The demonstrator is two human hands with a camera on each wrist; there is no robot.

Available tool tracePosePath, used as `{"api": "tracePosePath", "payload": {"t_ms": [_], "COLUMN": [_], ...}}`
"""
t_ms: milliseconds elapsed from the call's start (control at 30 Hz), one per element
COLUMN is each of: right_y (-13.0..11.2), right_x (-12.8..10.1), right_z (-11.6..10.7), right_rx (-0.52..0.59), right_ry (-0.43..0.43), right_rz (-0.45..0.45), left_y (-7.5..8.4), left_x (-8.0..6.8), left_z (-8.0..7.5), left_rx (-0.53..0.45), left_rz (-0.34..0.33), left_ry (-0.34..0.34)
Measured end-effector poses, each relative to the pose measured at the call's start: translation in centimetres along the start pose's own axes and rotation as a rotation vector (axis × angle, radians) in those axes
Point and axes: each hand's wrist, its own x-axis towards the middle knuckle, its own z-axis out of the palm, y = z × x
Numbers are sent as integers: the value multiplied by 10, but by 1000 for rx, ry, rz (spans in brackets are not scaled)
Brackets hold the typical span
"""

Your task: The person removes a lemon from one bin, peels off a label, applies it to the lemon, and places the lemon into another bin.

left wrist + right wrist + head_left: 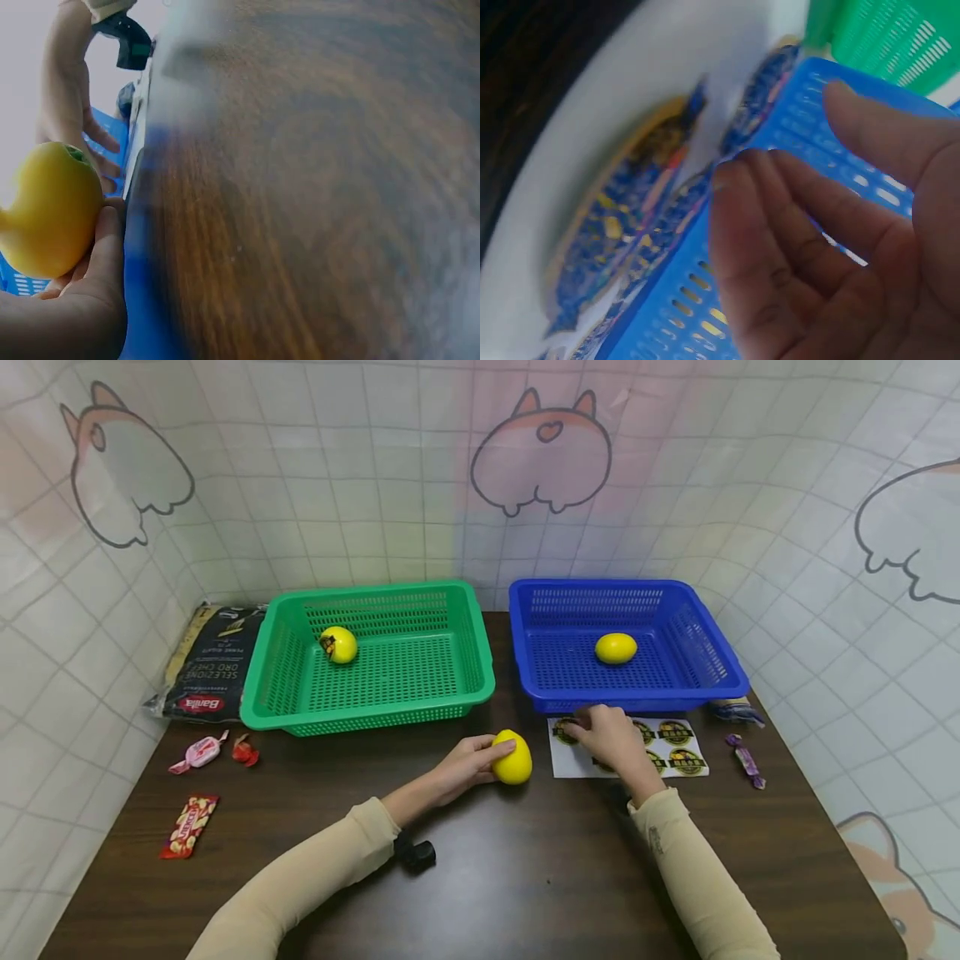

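Observation:
My left hand holds a yellow lemon above the table, thumb on its upper side. In the left wrist view the lemon shows a green spot at one end. To the right, my right hand reaches over a white sheet of round black-and-gold stickers, fingers bent toward its upper left sticker. The right wrist view has the thumb apart from the fingers, with nothing between them. One lemon lies in the blue basket; another lemon, with a dark-and-gold patch, lies in the green basket.
Left of the green basket lies a black pasta bag. Wrapped candies, one pink, one red, and a red snack packet sit at the left. A purple candy is at the right edge, near a dark blue packet.

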Motion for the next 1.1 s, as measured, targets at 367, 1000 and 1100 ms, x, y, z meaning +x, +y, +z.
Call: {"api": "tracePosePath", "payload": {"t_ms": [367,1000,1100], "right_y": [0,-6,-5], "right_x": [7,8,8], "right_z": [12,13,13], "right_rx": [-153,-68,-68], "right_ry": [1,-61,-31], "right_rz": [80,157,155], "left_y": [0,-7,-7], "left_x": [-2,-2,-2], "left_z": [7,5,5], "left_rx": [-2,-30,-40], "left_rz": [-18,-37,-38], "left_ry": [-22,-12,-2]}}
